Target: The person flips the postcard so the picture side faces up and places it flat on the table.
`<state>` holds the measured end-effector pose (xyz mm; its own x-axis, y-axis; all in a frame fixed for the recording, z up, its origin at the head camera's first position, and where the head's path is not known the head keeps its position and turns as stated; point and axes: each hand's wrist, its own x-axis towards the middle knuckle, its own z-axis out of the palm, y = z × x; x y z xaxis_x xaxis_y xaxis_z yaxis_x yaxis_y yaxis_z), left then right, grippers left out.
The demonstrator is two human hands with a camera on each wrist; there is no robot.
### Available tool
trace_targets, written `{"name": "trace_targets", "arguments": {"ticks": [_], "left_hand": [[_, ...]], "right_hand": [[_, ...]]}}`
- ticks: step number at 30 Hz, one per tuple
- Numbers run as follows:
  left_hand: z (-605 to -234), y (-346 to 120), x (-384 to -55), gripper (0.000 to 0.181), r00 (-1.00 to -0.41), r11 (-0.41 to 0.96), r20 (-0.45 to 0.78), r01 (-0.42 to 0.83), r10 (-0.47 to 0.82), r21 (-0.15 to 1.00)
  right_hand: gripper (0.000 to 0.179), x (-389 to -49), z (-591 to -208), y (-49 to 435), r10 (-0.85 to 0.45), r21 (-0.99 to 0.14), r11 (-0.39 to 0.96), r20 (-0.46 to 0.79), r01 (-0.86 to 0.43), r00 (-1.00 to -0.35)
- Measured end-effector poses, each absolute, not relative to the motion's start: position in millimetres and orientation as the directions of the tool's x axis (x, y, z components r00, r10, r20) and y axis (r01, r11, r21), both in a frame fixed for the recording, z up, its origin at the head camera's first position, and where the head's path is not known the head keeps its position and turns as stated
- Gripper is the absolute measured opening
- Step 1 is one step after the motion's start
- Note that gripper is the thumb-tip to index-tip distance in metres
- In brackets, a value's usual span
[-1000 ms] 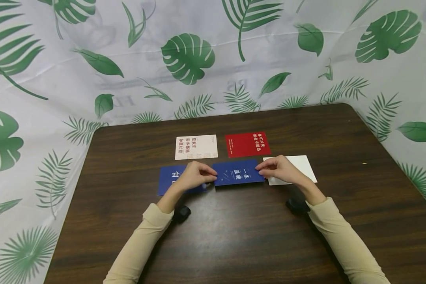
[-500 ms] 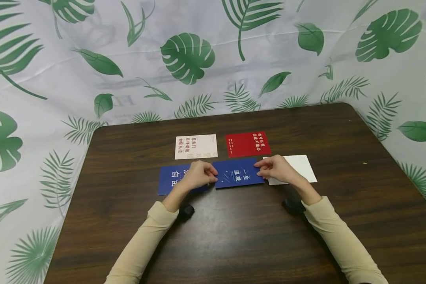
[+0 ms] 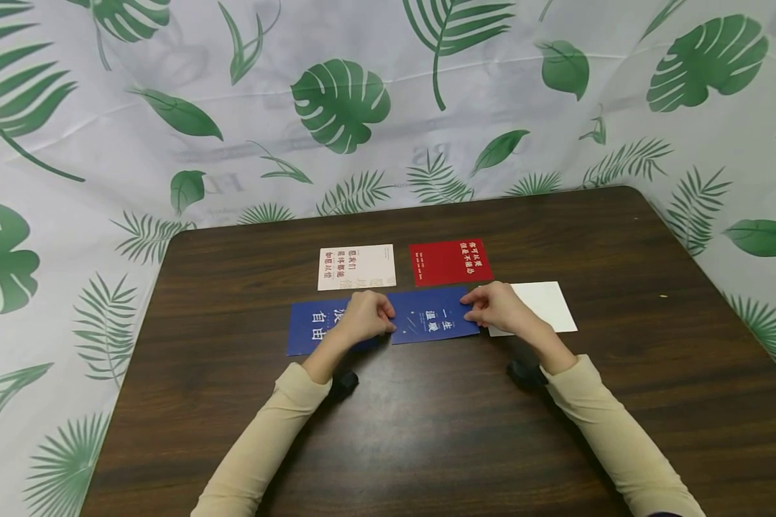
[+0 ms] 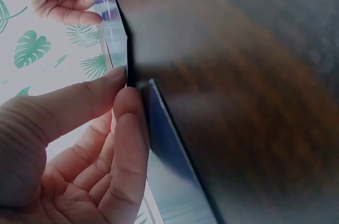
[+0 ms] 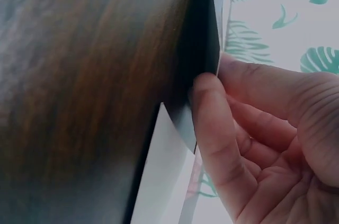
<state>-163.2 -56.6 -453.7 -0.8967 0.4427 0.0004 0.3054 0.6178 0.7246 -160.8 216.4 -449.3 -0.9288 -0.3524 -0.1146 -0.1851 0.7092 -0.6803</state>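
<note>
A blue card (image 3: 432, 316) with white lettering lies between my two hands, low over the table in the head view. My left hand (image 3: 364, 316) pinches its left edge between thumb and forefinger, as the left wrist view shows up close. At its right edge, my right hand (image 3: 499, 309) pinches it with thumb and forefinger. Another blue card (image 3: 307, 327) lies to the left, partly hidden under my left hand. Beyond my right hand lies a white card (image 3: 550, 305), its left end covered by the fingers.
Behind the held card, a cream card (image 3: 368, 267) with red lettering and a red card (image 3: 449, 262) lie side by side on the dark wooden table (image 3: 427, 431). A white curtain (image 3: 233, 165) printed with green leaves hangs along the table's far edge.
The blue card's front edge has come down closer to the table, still held at both ends. My right hand has shifted slightly left. The other cards stay put.
</note>
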Motion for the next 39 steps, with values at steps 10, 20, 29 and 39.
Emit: {"name": "trace_targets", "arguments": {"ticks": [10,20,29,39], "left_hand": [[-449.7,-51.4,-163.1,0.032,-0.914,0.644,-0.065,0.230,0.400,0.729],[-447.8,-49.0,-164.1,0.034,-0.908,0.663,-0.087,0.231,0.409,0.712],[-451.1,-51.8,-166.3,0.033,-0.903,0.566,-0.116,0.154,0.413,0.810],[-444.4,-35.0,-172.8,0.030,-0.896,0.477,-0.062,0.175,0.440,0.861]], "right_hand": [[0.030,-160.7,-447.7,216.3,-0.336,-0.661,0.728,-0.114,-0.181,-0.935],[0.026,-161.2,-446.2,216.3,-0.329,-0.636,0.743,-0.079,-0.206,-0.941],[0.029,-160.5,-447.5,228.1,-0.312,-0.689,0.701,-0.066,-0.183,-0.948],[0.025,-161.9,-442.6,250.7,-0.199,-0.742,0.657,-0.005,-0.130,-0.980]]}}
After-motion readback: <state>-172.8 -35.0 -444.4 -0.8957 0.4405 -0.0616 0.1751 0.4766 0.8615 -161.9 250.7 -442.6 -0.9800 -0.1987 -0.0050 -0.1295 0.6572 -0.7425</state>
